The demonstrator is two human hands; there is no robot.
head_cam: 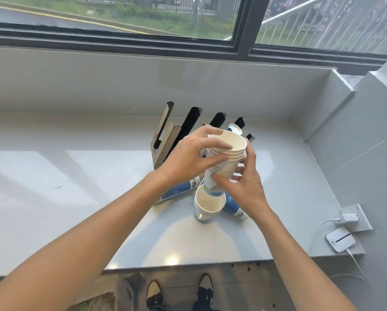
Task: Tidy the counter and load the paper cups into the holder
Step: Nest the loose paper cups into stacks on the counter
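Between both hands, left hand (188,158) and right hand (242,187) clasp a cup stack (224,160); 1 cup (207,206) stands just below.

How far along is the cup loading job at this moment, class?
Done: one cup seems to sit in the holder, though it is partly hidden. In hand: both hands, left and right, grip a nested stack of cups above the counter. Left: a short stack stands upright and other cups lie tipped beside it.
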